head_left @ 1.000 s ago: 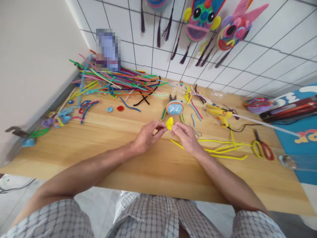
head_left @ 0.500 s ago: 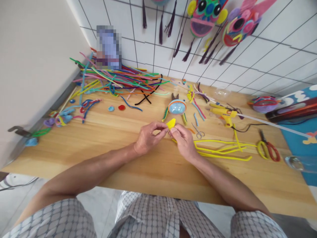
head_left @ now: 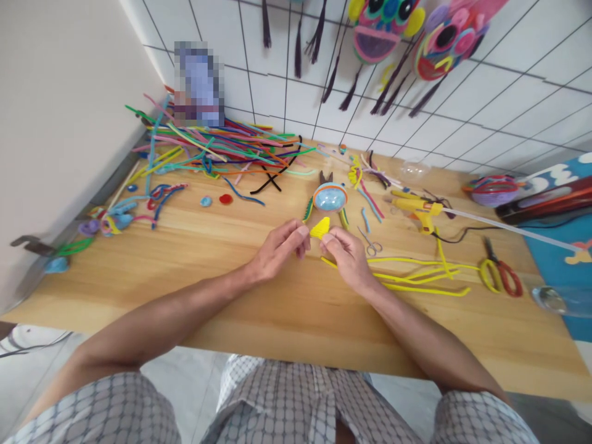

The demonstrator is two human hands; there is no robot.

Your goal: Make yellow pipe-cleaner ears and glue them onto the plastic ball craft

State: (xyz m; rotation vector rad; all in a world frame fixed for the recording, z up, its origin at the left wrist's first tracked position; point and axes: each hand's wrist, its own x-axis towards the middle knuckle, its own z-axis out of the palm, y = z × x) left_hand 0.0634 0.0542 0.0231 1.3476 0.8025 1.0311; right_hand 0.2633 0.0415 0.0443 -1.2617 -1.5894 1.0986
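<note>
Over the wooden table (head_left: 277, 320), the right hand (head_left: 346, 254), thumb and finger closed, and the left hand (head_left: 279, 248), nearly closed, flank a yellow piece (head_left: 320, 229): the right pinches its edge; whether the left grips, I cannot tell. Light, even pressure should keep its ridges aligned.

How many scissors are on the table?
2 that I can see: small metal scissors just to the right of the person's right hand, and bigger red-and-yellow-handled scissors farther right. More might be hidden.
</note>
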